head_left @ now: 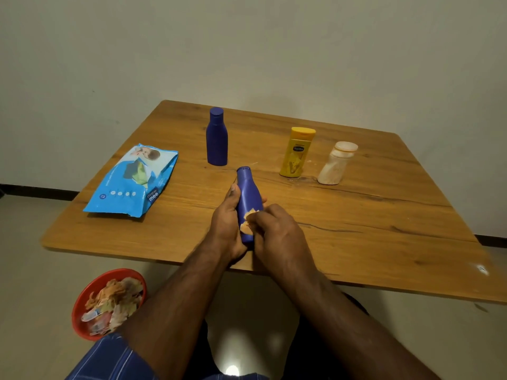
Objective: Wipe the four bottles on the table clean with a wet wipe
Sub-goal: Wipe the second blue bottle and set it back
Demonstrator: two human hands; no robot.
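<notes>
My left hand (227, 218) grips a blue bottle (247, 193) from the left side and holds it tilted, cap pointing away, above the wooden table (356, 215). My right hand (277, 229) presses a crumpled, soiled wet wipe (247, 220) against the bottle's lower body. A second blue bottle (216, 137) stands upright farther back. A yellow bottle (296, 152) and a white bottle (336, 167) with stains stand upright to the right.
A blue pack of wet wipes (131, 181) lies on the table's left side. A red bin (107, 303) full of used wipes sits on the floor at lower left, below the table's near edge. A wall lies behind the table.
</notes>
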